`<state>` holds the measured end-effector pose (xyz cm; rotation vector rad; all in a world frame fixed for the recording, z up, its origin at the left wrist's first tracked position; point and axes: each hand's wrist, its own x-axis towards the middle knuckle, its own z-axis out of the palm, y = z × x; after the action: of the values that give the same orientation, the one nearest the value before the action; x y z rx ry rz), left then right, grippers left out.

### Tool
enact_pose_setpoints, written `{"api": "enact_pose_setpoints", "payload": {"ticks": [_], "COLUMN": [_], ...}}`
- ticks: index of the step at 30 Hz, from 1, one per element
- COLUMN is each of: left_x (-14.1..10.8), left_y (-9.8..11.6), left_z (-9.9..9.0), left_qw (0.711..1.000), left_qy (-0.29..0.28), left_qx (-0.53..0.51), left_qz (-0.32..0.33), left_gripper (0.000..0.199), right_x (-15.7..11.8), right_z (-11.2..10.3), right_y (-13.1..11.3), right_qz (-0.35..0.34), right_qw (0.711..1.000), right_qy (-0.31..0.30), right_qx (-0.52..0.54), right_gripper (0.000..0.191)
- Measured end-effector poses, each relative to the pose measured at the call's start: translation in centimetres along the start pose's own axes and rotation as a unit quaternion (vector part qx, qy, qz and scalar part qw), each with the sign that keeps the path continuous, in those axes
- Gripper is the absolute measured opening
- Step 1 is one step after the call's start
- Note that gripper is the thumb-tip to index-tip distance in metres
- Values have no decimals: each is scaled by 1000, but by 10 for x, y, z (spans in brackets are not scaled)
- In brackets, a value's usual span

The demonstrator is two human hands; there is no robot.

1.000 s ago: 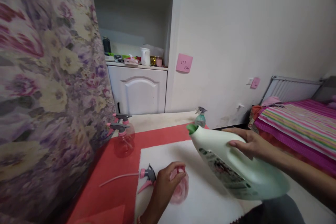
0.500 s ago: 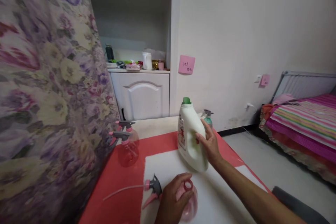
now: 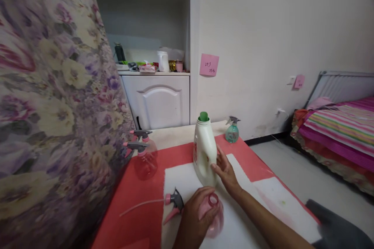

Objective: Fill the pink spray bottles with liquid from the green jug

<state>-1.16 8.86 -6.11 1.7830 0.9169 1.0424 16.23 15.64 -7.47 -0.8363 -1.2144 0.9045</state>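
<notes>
My left hand (image 3: 196, 218) is wrapped round a clear pink spray bottle (image 3: 215, 223) with its neck uncovered, held low over the white sheet. My right hand (image 3: 224, 171) is at the handle of a pale green detergent jug (image 3: 204, 148), thumb on the near side and fingers partly hidden behind. The jug stands upright, with a green spout (image 3: 203, 116) at its open mouth. Left of my left hand lies a grey and pink spray head (image 3: 176, 201), its clear tube (image 3: 143, 206) pointing left.
Two pink spray bottles (image 3: 146, 165) with grey triggers stand at the table's left. A green spray bottle (image 3: 232, 134) stands at the back right. White sheets (image 3: 177, 177) lie on the red tabletop (image 3: 128, 198). A floral curtain (image 3: 58, 105) hangs close on the left.
The jug has moved left and become more upright, my right hand going with it. The green spray bottle has come fully into view. My left hand still holds the pink bottle.
</notes>
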Motion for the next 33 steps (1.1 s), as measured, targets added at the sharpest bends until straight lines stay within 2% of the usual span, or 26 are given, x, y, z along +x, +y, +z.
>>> {"api": "enact_pose_setpoints", "payload": {"ticks": [4,6,8,11,14,16,18,21,23,27,30,33], "left_x": [-2,-4,-6,-9,-10,-9,-8,-9,-11,-14,-14,-15], "left_y": [9,7,2,-5,-11,-16,-24,-39,-48,-54,-51,-46], "left_z": [-8,-10,-11,-13,-26,-41,-58,-76,-80,-79,-80,-83], "left_qw": [999,998,997,996,995,991,987,968,950,936,918,918], "left_qy": [-16,-19,-16,0,29,51,69,82,85,75,70,90], "left_qx": [-12,-28,-42,-48,-30,5,71,232,301,343,390,385], "left_qz": [-30,-46,-62,-73,-94,-124,-125,-55,-26,-8,4,-21], "left_gripper": [35,36,39,40,41,39,34,28,27,18,12,11], "right_x": [-35,-61,-86,-107,-108,-103,-100,-101,-105,-116,-126,-136], "right_z": [-36,-48,-51,-41,-25,-16,-10,-6,-7,-24,-47,-72], "right_y": [-4,-4,-3,-2,-4,-7,-9,-12,-15,-26,-32,-32], "right_qz": [49,71,87,89,102,129,153,159,153,152,161,159], "right_qw": [997,994,988,978,969,964,963,968,971,972,968,964], "right_qy": [9,-12,-67,-126,-149,-158,-162,-149,-135,-114,-89,-60], "right_qx": [-67,-81,-106,-143,-171,-170,-152,-126,-127,-139,-168,-203], "right_gripper": [54,46,50,79,106,114,112,96,90,87,88,87]}}
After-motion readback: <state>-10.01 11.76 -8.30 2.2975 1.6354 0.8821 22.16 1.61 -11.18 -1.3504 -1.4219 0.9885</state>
